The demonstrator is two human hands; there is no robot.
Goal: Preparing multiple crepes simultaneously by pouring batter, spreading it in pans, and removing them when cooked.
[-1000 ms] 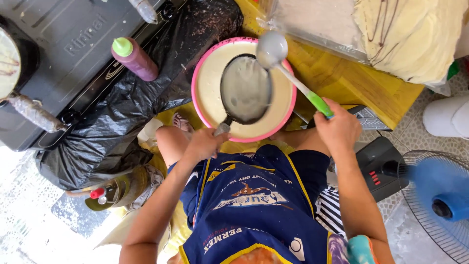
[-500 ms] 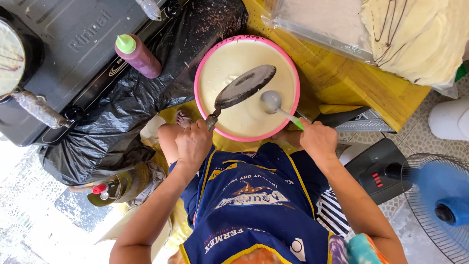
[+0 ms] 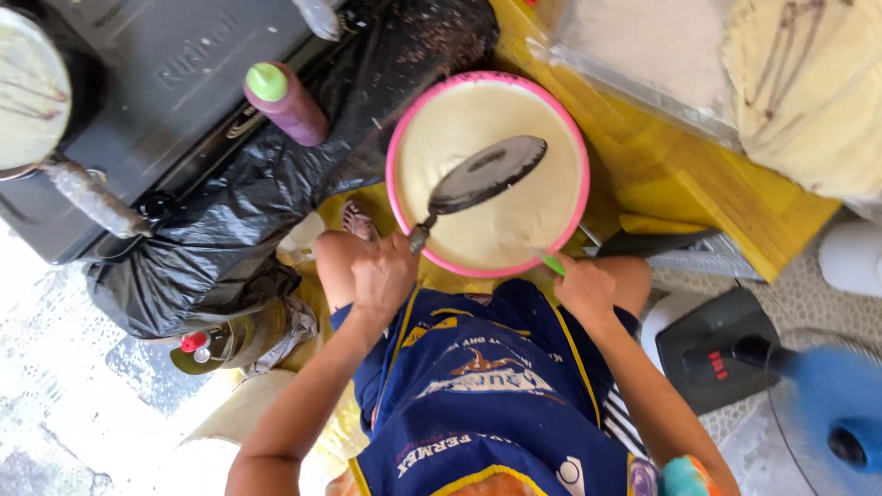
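Gripping the handle of one dark round pan (image 3: 487,174) with the left hand (image 3: 381,273), fingers curled closed around the grip, pan tilted over the batter. Closing the right hand (image 3: 584,288) around one green ladle handle (image 3: 551,264), only its tip showing at the bowl's near rim; ladle cup hidden, so cannot tell how deep it sits. Sitting between both hands and just ahead of the knees: one pink-rimmed bowl (image 3: 397,138), nearly full of pale cream batter (image 3: 514,230). Resting on one yellow wooden board (image 3: 698,184) at the right, touching one crumpled black plastic sheet (image 3: 230,230) at the left. Standing on that sheet, well apart from the bowl: one purple squeeze bottle (image 3: 287,103) with a green cap. Lying behind it: one dark flat stove top (image 3: 165,73), with one round pale disc (image 3: 28,87) at its far left edge and one wrapped handle (image 3: 96,200) jutting below it. Counting at the upper right: one clear bag of pale powder (image 3: 652,46) and one stack of thin cream crepes (image 3: 808,92). Spinning at the lower right: one blue fan (image 3: 841,404), blurred, beside one black fan base (image 3: 717,354). Lying near the left elbow: one small can with a red cap (image 3: 197,344).
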